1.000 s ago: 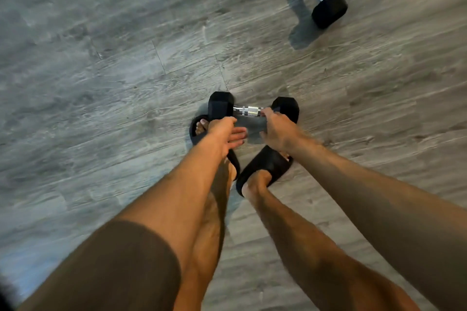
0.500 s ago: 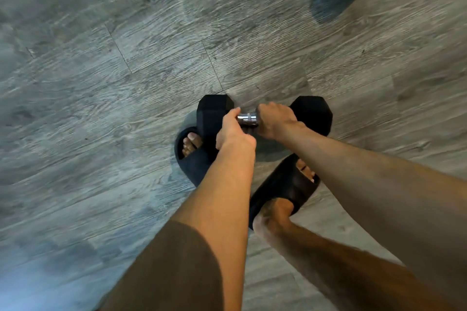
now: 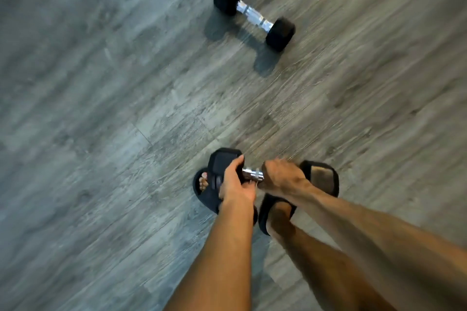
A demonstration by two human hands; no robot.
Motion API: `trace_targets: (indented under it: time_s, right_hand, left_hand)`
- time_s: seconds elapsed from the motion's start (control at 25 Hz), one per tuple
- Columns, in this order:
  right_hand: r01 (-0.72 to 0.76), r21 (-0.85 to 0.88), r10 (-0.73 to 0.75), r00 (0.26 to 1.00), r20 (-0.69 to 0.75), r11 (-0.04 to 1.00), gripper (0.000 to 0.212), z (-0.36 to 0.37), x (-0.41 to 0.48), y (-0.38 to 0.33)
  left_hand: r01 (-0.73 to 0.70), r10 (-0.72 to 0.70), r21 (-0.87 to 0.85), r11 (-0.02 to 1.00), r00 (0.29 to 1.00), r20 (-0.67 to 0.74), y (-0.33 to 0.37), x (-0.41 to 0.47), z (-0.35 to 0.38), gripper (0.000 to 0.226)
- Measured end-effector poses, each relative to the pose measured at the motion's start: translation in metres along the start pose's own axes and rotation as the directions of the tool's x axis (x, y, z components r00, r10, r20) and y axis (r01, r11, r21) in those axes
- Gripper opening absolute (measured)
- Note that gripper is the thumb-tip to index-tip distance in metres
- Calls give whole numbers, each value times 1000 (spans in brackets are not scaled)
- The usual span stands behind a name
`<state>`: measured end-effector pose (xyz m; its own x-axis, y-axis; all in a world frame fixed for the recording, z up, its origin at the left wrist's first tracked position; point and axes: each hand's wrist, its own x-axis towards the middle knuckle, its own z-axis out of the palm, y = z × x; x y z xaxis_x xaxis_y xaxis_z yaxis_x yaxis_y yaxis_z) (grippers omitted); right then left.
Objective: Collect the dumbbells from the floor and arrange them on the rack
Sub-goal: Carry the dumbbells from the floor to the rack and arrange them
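My right hand (image 3: pixel 280 179) curls over the chrome handle of the dumbbell (image 3: pixel 252 175). My left hand (image 3: pixel 236 183) grips it where the handle meets the left head, thumb on top. It sits crosswise over my black slides (image 3: pixel 202 190); I cannot tell whether it is off the grey plank floor (image 3: pixel 101 134). A second dumbbell (image 3: pixel 254 16) lies well ahead.

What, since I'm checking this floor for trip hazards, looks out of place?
One black hex dumbbell lies loose on the floor ahead, no rack in view. The held dumbbell, gripped by left hand and right hand, sits directly above open-toed slides, risky if it slips.
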<state>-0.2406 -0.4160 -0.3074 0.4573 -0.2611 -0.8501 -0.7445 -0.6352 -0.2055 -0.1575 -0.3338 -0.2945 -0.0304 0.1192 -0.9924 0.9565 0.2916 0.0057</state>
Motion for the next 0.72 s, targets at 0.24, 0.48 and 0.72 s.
trace_targets:
  time_s: [0.24, 0.48, 0.72]
  right_hand:
    - [-131, 165, 132, 991, 5, 978, 30, -75, -208, -15]
    - [-282, 431, 344, 936, -71, 857, 37, -115, -378, -43]
    - [-347, 721, 522, 853, -24, 600, 33, -93, -498, -62]
  left_hand:
    - [45, -66, 249, 967, 995, 75, -31, -200, -25, 72]
    - [-79, -80, 705, 705, 979, 189, -39, -339, -56, 86]
    - [-209, -181, 923, 322, 944, 277, -64, -432, -88, 72]
